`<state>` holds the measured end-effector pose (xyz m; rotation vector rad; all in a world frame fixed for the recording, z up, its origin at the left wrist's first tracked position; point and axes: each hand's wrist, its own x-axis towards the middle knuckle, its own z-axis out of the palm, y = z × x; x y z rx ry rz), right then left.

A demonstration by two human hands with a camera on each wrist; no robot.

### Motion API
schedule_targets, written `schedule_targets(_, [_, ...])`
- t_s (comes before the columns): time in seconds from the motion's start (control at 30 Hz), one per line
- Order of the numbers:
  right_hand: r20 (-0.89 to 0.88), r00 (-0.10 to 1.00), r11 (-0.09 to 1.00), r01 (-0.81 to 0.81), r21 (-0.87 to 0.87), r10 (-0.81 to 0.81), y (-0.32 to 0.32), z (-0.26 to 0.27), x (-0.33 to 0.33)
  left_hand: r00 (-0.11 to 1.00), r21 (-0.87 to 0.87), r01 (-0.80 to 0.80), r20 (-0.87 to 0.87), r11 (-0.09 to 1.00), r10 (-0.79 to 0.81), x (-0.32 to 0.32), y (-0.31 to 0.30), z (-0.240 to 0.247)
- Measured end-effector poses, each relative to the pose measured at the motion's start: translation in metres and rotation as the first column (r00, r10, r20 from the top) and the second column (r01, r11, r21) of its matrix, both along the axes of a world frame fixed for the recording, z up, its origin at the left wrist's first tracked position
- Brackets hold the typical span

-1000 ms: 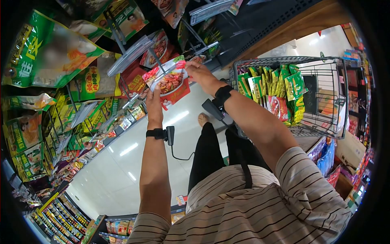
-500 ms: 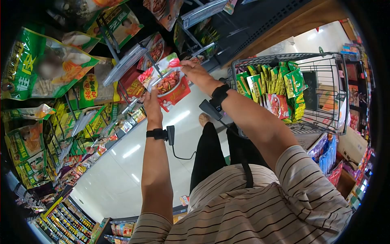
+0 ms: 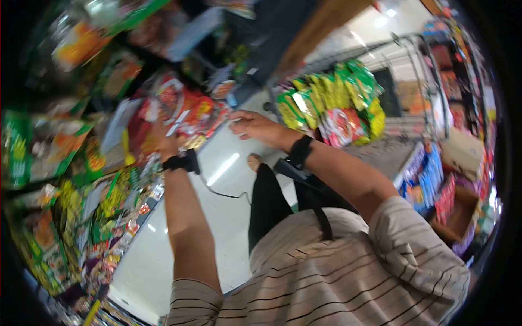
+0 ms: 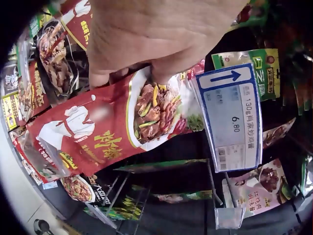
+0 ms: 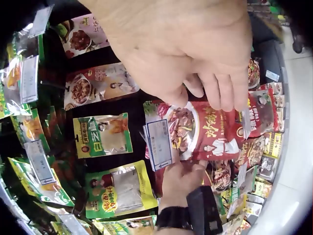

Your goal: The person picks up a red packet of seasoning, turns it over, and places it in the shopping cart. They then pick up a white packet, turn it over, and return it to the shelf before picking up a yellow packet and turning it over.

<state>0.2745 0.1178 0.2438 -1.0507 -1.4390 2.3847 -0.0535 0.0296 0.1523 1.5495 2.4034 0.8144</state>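
1. Left hand [image 4: 161, 34]: pinches the red packet [image 4: 98, 125] along one long edge, thumb against its front and the other fingers partly hidden. Grip blurred in the head view.
2. Packet, look: glossy, mostly red, its surface slightly bowed. Printed bowl of browned meat pieces with green and yellow bits at one end, pale rim round the bowl; yellow brush-style characters; white-clad figure beyond them. Smaller print too soft to read.
3. Packet, place: at the rack on the person's left, in front of other hanging packets. Lies tilted in the left wrist view, meat picture nearest the price tag [image 4: 232, 117]. Tag: blue border, arrow, "6.80" legible. Whether tag and packet touch, cannot tell.
4. Right hand [image 3: 255, 127]: fingers loosely bent, neither spread nor pressed flat, pinching nothing. Right of the left hand, near the packet; head view shows it apart from the rack goods.
5. About the packet: green packet [image 4: 252, 71] past the tag; pale pink packet [image 4: 264, 188] hanging farther along.
6. Right side: wire cart [image 3: 435, 81] with green-and-yellow packets [image 3: 326, 98] bunched upright, red-and-white packet [image 3: 341, 126] on their near side.
7. Far side: wooden edge [image 3: 321, 32] beyond the rack. Near: striped shirt [image 3: 326, 271], black strap down its front.
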Motion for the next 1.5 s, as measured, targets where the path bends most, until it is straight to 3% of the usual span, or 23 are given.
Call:
schedule_targets(0.03, [0.012, 0.999, 0.996, 0.041, -0.077, -0.04, -0.001, 0.009, 0.009, 0.999, -0.112, 0.014, 0.054, 0.994, -0.008, -0.007, 0.001, 0.0])
schedule_targets(0.1, [0.084, 0.996, 0.998, 0.034, -0.057, -0.029, -0.002, 0.015, 0.025, 0.984, -0.295, 0.127, 0.155, 0.947, -0.084, -0.061, -0.012, -0.095])
schedule_targets(0.13, [0.107, 0.993, 0.996, 0.065, -0.065, -0.058, -0.001, 0.019, 0.036, 0.855, -0.149, 0.016, 0.514, 0.989, 0.063, -0.059, -0.007, -0.086])
schedule_targets(0.17, [0.12, 0.99, 0.993, 0.089, -0.073, -0.08, 0.0, 0.023, 0.046, 0.577, -0.072, -0.146, 0.804, 0.987, 0.144, -0.056, -0.006, -0.071])
schedule_targets(0.23, [0.134, 0.982, 0.987, 0.142, -0.076, -0.131, 0.002, 0.031, 0.067, 0.676, -0.051, -0.108, 0.728, 0.993, 0.111, -0.046, -0.021, -0.054])
schedule_targets(0.3, [0.126, 0.973, 0.979, 0.199, -0.052, -0.191, 0.01, 0.047, 0.094, 0.721, -0.148, -0.144, 0.662, 0.978, 0.206, -0.014, -0.015, -0.019])
schedule_targets(0.33, [0.119, 0.969, 0.974, 0.224, -0.043, -0.218, 0.011, 0.054, 0.109, 0.687, -0.178, -0.169, 0.684, 0.969, 0.245, 0.002, -0.018, -0.003])
schedule_targets(0.4, [0.053, 0.95, 0.948, 0.312, -0.059, -0.309, 0.017, 0.059, 0.141, 0.369, -0.275, -0.238, 0.862, 0.932, 0.349, 0.049, -0.03, 0.034])
schedule_targets(0.43, [0.042, 0.947, 0.945, 0.321, -0.058, -0.318, 0.023, 0.055, 0.158, 0.317, -0.298, -0.242, 0.875, 0.923, 0.365, 0.071, -0.038, 0.048])
schedule_targets(0.47, [0.03, 0.945, 0.943, 0.326, -0.059, -0.325, 0.029, 0.046, 0.174, 0.312, -0.249, -0.212, 0.899, 0.945, 0.307, 0.089, -0.048, 0.053])
schedule_targets(0.5, [-0.068, 0.938, 0.936, 0.331, -0.119, -0.34, 0.039, 0.025, 0.192, 0.296, -0.32, -0.282, 0.868, 0.904, 0.399, 0.11, -0.057, 0.058])
schedule_targets(0.57, [0.012, 0.943, 0.942, 0.333, -0.042, -0.333, 0.057, 0.024, 0.224, 0.34, -0.354, -0.128, 0.862, 0.926, 0.377, 0.132, -0.081, 0.073])
schedule_targets(0.67, [0.032, 0.929, 0.928, 0.37, -0.049, -0.369, 0.083, 0.007, 0.27, 0.348, -0.41, -0.103, 0.839, 0.906, 0.419, 0.165, -0.111, 0.088])
schedule_targets(0.77, [0.339, 0.914, 0.971, 0.181, 0.153, -0.224, 0.117, -0.037, 0.299, 0.329, -0.422, -0.128, 0.835, 0.897, 0.44, 0.2, -0.128, 0.111])
schedule_targets(0.8, [0.41, 0.902, 0.933, -0.02, 0.359, -0.138, 0.122, -0.05, 0.307, 0.316, -0.428, -0.129, 0.837, 0.895, 0.446, 0.21, -0.133, 0.118])
schedule_targets(0.87, [0.578, 0.815, 0.639, -0.424, 0.642, -0.04, 0.126, -0.07, 0.319, 0.337, -0.429, -0.18, 0.818, 0.885, 0.466, 0.241, -0.13, 0.144])
schedule_targets(0.9, [0.683, 0.73, 0.757, -0.459, 0.465, 0.023, 0.122, -0.036, 0.316, 0.337, -0.43, -0.189, 0.816, 0.883, 0.469, 0.251, -0.13, 0.151])
schedule_targets(1.0, [0.694, 0.711, 0.579, -0.616, 0.534, 0.116, 0.114, -0.106, 0.315, 0.353, -0.414, -0.189, 0.817, 0.89, 0.455, 0.27, -0.129, 0.165])
schedule_targets(1.07, [0.751, 0.615, 0.517, -0.736, 0.437, 0.24, 0.107, -0.15, 0.304, 0.372, -0.4, -0.194, 0.815, 0.896, 0.444, 0.291, -0.122, 0.182])
schedule_targets(1.13, [0.767, 0.63, 0.593, -0.666, 0.453, 0.121, 0.087, -0.098, 0.3, 0.375, -0.401, -0.181, 0.816, 0.898, 0.44, 0.296, -0.123, 0.183])
schedule_targets(1.23, [0.83, 0.547, 0.507, -0.748, 0.427, 0.108, 0.082, -0.1, 0.292, 0.391, -0.4, -0.209, 0.802, 0.892, 0.451, 0.321, -0.112, 0.199])
schedule_targets(1.33, [0.885, 0.42, 0.451, -0.842, 0.297, 0.201, 0.084, -0.114, 0.286, 0.386, -0.44, -0.198, 0.786, 0.876, 0.482, 0.336, -0.113, 0.2])
schedule_targets(1.5, [0.909, 0.392, 0.452, -0.842, 0.294, 0.138, 0.077, -0.14, 0.283, 0.364, -0.482, -0.225, 0.765, 0.847, 0.531, 0.35, -0.118, 0.203])
